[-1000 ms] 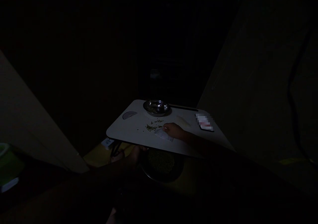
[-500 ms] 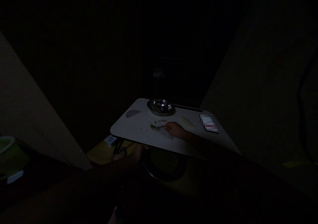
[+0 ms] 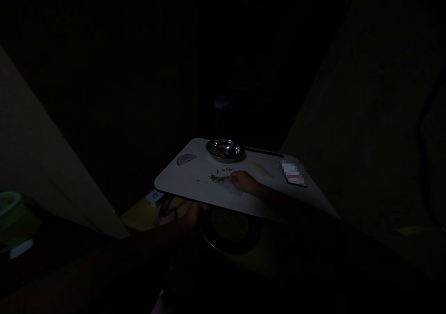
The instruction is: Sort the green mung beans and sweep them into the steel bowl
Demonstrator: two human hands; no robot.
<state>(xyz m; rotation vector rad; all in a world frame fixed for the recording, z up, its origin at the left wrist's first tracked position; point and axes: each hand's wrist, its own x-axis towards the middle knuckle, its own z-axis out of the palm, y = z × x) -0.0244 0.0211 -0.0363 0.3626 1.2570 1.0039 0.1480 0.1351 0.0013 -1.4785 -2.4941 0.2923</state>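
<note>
My right hand [image 3: 243,182] rests on the white tabletop [image 3: 184,179], its fingers curled together in a pinch beside a scatter of small green pieces [image 3: 218,179]. What the fingers hold, if anything, is too small and dark to tell. A sheet of clear plastic [image 3: 232,190] lies partly under this hand. My left hand [image 3: 195,210] is low at the table's near edge, next to the rim of a wide dark pan [image 3: 223,249] filled with green bits [image 3: 230,225]. Shadow hides most of its fingers.
A shiny steel bowl [image 3: 225,151] stands at the table's back. Flat on the table lie a half-round protractor-like shape [image 3: 186,159], a pale packet [image 3: 262,171] and a blurred-out dark-edged object [image 3: 293,173]. A green basket [image 3: 16,216] stands far left; walls flank both sides.
Almost nothing differs. My right hand stays by the green pieces with its fingers shifted very slightly, and my left hand keeps its place.
</note>
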